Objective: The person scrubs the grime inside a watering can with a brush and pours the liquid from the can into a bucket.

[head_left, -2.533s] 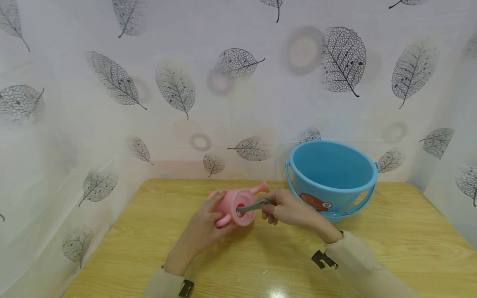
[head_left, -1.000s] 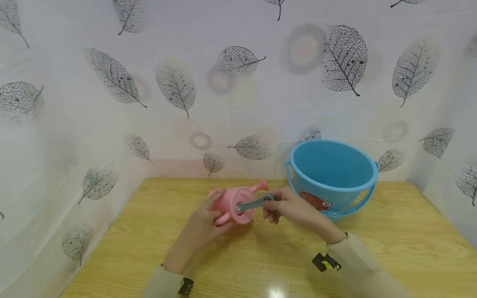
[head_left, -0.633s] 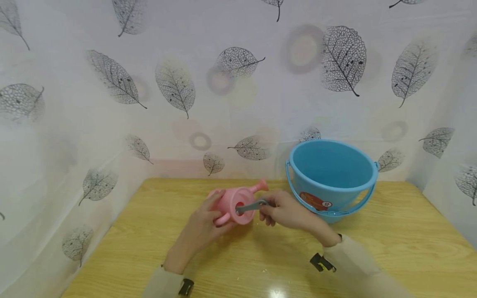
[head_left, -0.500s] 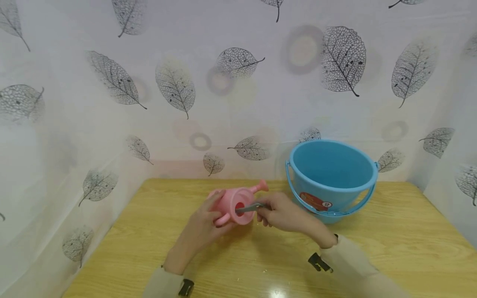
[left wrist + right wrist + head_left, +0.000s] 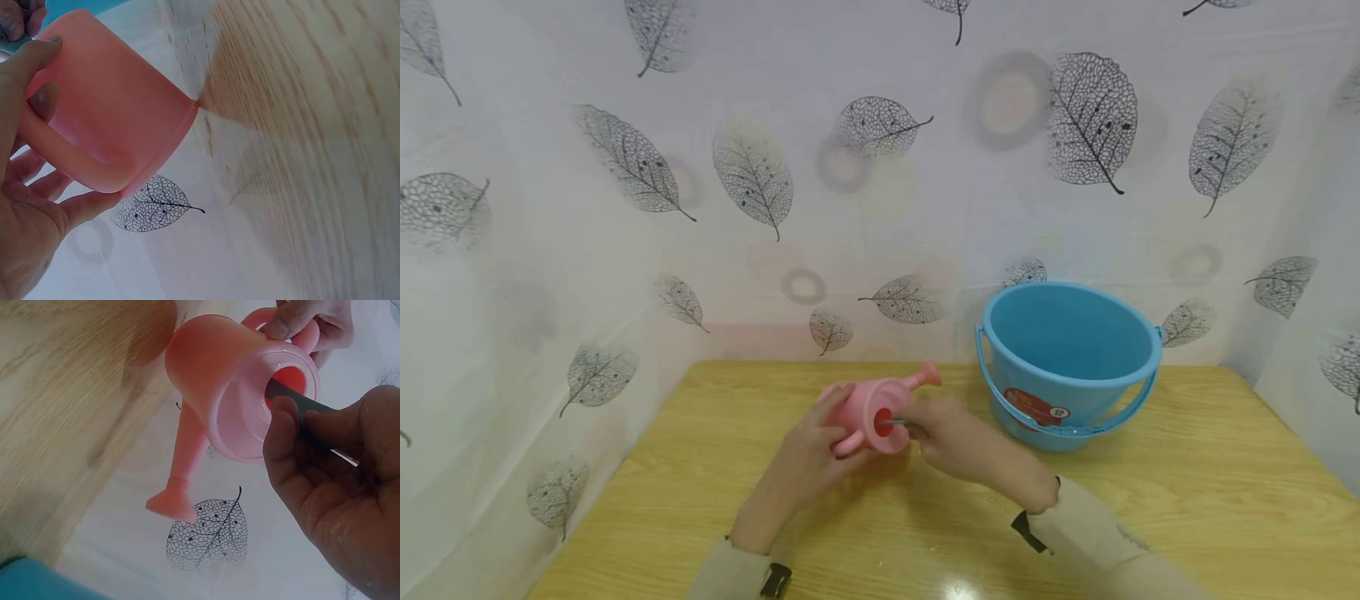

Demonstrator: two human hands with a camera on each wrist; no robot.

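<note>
A pink toy watering can [image 5: 857,408] is tipped on its side, its round top opening facing me and its spout pointing up to the right. My left hand [image 5: 808,450] grips it around the body and handle [image 5: 75,156]. My right hand [image 5: 962,442] pinches a small fork with a grey-green handle [image 5: 300,406]. The fork's front end has gone through the opening and is hidden inside the can; earlier its pale tines showed. Red shows inside the opening [image 5: 290,378].
A blue bucket [image 5: 1075,404] with its handle down stands behind my right hand, near the table's back edge. The wooden table [image 5: 700,483] meets a leaf-patterned cloth [image 5: 865,208] at the back and sides. Small bright specks lie near the front.
My right hand has moved left and slightly down, toward the can, and the fork has gone deeper into the opening. The left hand and the can have hardly moved.
</note>
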